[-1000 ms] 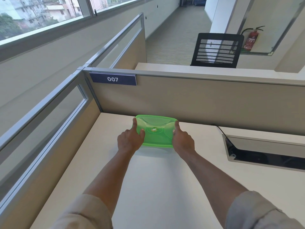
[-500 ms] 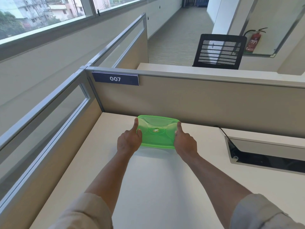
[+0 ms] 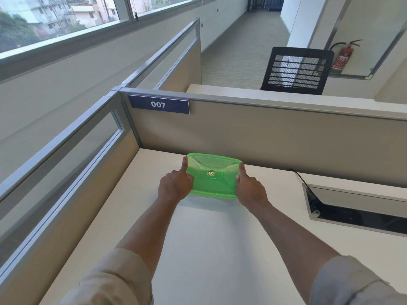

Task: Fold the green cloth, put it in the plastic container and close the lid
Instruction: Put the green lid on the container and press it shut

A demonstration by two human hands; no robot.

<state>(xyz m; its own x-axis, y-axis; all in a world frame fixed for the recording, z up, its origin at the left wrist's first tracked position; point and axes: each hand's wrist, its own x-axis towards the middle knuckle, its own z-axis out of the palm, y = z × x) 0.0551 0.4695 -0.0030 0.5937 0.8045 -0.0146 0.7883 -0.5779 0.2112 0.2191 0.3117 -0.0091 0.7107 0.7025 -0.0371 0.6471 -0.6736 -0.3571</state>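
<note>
A green translucent plastic container (image 3: 213, 176) with its lid on sits on the white desk (image 3: 209, 238), close to the beige partition. My left hand (image 3: 175, 186) grips its left end, with the thumb lying along the lid's left edge. My right hand (image 3: 250, 187) grips the right end in the same way, thumb on the lid's right edge. A round logo marks the middle of the lid. The green cloth is not visible; I cannot tell whether it is inside.
The beige partition (image 3: 264, 137) with a "007" sign (image 3: 158, 104) stands right behind the container. A glass-topped side partition (image 3: 66, 155) borders the desk on the left. An open cable tray (image 3: 356, 208) is set into the desk on the right. A black chair (image 3: 296, 70) stands beyond.
Both thumbs have slid further along the lid's side edges toward the far end. The container stays in place; the view has shifted slightly.
</note>
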